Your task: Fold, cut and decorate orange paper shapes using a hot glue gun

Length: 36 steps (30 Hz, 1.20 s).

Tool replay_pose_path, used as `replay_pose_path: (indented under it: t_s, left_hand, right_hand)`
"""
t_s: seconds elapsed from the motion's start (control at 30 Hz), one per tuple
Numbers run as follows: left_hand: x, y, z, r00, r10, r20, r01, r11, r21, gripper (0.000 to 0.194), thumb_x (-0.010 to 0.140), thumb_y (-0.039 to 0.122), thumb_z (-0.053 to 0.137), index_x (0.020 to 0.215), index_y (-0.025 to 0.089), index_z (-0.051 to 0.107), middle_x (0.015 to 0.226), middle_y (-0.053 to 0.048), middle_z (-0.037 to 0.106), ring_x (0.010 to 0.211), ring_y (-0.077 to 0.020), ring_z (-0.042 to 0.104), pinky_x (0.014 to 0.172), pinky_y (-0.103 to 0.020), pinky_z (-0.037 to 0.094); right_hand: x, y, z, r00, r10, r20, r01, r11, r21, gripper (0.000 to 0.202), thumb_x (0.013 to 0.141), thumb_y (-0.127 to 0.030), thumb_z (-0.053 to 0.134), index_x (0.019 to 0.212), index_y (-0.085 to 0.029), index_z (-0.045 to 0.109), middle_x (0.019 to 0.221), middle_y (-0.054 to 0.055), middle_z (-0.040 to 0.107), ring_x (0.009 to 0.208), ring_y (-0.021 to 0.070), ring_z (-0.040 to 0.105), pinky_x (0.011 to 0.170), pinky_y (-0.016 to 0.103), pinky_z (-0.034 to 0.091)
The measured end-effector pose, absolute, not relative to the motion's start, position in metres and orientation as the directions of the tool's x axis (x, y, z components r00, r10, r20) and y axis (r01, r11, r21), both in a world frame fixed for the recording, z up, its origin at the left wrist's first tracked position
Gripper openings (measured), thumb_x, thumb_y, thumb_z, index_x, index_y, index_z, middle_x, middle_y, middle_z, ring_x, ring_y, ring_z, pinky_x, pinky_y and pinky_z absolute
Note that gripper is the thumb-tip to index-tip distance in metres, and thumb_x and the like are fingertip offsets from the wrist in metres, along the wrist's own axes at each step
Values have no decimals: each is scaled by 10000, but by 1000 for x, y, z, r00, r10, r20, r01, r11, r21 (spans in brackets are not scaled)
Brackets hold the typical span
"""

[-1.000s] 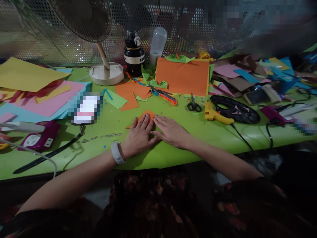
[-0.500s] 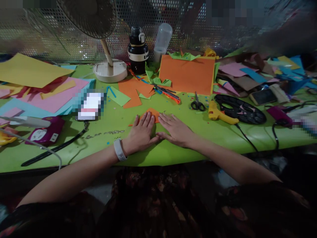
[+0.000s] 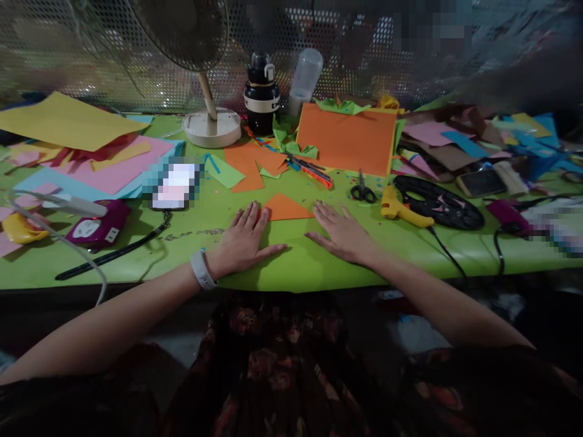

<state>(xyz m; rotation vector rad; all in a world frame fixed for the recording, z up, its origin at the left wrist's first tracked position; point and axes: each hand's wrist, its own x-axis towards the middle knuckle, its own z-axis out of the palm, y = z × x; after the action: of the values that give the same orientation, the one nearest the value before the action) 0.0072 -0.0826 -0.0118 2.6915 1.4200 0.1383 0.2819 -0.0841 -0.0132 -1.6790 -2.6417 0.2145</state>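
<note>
A small orange paper triangle (image 3: 289,209) lies flat on the green table (image 3: 291,261), its long edge toward me. My left hand (image 3: 239,240) rests palm down over its left corner, fingers stretched out and thumb spread toward the middle. At the right corner, the fingertips of my right hand (image 3: 341,233) touch the paper, with the palm flat and the thumb apart. Neither hand grips anything. Both outer corners of the triangle are partly hidden by my fingers.
Beyond the triangle lie orange paper pieces (image 3: 246,167), a box cutter (image 3: 316,176) and scissors (image 3: 362,189). To the right are a yellow glue gun (image 3: 403,209) and a black tray (image 3: 439,203). A phone (image 3: 175,187) lies left; a fan (image 3: 212,127) and a black bottle (image 3: 262,97) stand behind.
My hands have slid apart along the orange paper, left hand leftward and right hand rightward, uncovering the triangle between them. The whole view has shifted slightly.
</note>
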Motion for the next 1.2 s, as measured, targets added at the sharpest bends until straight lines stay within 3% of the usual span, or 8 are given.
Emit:
replay_pose_path:
  t_s: [0.13,0.2,0.27,0.47,0.57,0.73,1.07,1.2]
  left_hand:
    - [8,-83,-10,566,824,26,816,-565,126,917,871,784,303,1565,188,257,1631,-195,190,1509,-374,135,1189,-561,181]
    - [8,-83,-11,573,819,39,810,-572,129,910,872,780,314,1560,188,267,1627,-198,202,1509,-374,134,1187,-561,179]
    - [6,-84,-12,586,807,70,796,-590,138,892,881,764,328,1554,181,277,1622,-201,215,1508,-373,142,1189,-562,171]
    - [7,-85,-15,582,807,95,795,-590,139,876,885,759,328,1542,182,291,1607,-196,258,1503,-372,167,1190,-549,175]
    - [8,-85,-14,573,816,78,804,-578,138,900,874,773,325,1544,173,280,1608,-205,247,1504,-380,155,1191,-554,164]
    - [9,-85,-13,568,820,63,810,-571,133,905,873,773,328,1551,178,260,1616,-204,228,1507,-379,141,1196,-555,156]
    - [8,-85,-15,566,820,89,811,-573,118,921,870,773,327,1555,157,286,1616,-217,224,1505,-381,147,1204,-534,159]
    - [8,-84,-15,572,817,71,811,-576,100,935,867,785,299,1557,154,282,1609,-242,218,1501,-390,158,1187,-557,189]
  right_hand:
    - [281,-70,15,-429,898,-96,899,414,-144,780,951,-679,279,1446,-109,474,1518,190,442,1400,360,414,1142,526,332]
    - [266,-58,35,-395,918,-34,908,384,-166,644,953,-622,379,1274,-116,615,1332,205,614,1221,364,573,992,480,457]
    - [244,-45,49,-359,933,-30,910,343,-234,487,965,-546,425,1067,-150,691,1090,153,718,978,291,667,815,388,494]
    - [201,-8,41,-451,707,-545,855,166,-492,324,904,-370,622,658,-165,570,593,21,646,582,133,627,582,242,431]
    - [204,5,32,-438,613,-658,815,-37,-578,343,906,-349,653,646,-171,518,550,-6,618,524,109,622,561,224,462]
    - [217,10,34,-408,577,-708,824,-102,-557,341,924,-320,640,645,-154,538,559,-4,637,507,85,627,471,193,368]
    - [310,-2,30,-261,653,-711,815,-246,-525,326,850,-355,719,626,-148,604,568,15,644,516,100,606,526,238,414]
    - [318,-7,44,-182,768,-614,815,-232,-531,319,878,-300,672,601,-167,588,577,25,638,525,118,599,564,278,450]
